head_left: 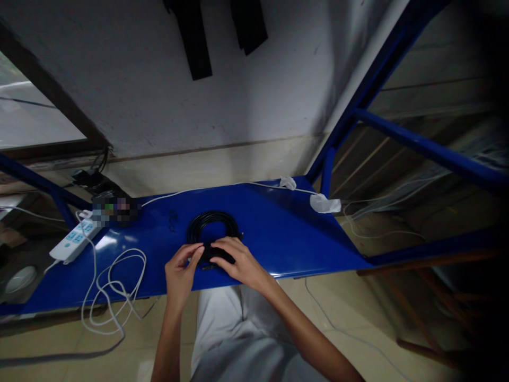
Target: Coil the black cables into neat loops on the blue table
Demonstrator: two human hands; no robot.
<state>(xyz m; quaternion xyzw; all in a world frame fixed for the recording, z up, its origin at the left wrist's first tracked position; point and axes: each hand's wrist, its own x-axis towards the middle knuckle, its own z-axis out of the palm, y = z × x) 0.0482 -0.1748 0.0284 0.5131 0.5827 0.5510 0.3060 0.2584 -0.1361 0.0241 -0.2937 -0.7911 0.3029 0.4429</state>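
A coil of black cable (212, 216) lies on the blue table in front of me, wound in several loops. My left hand (183, 263) pinches the near left part of the coil between thumb and fingertips. On the near right side, my right hand (237, 260) curls its fingers and thumb round the loops. Dark material fills the space between both sets of fingertips, and I cannot make out whether it is a tie or only cable. A short dark end shows by the near rim of the coil, and another sticks out at its right.
The blue table (278, 239) stands against a wall. At left lie a white power strip (77, 236) and a loose white cable (119, 276) hanging over the front edge. White scraps (324, 203) rest at the back right. Blue frame bars (345, 127) rise at the right.
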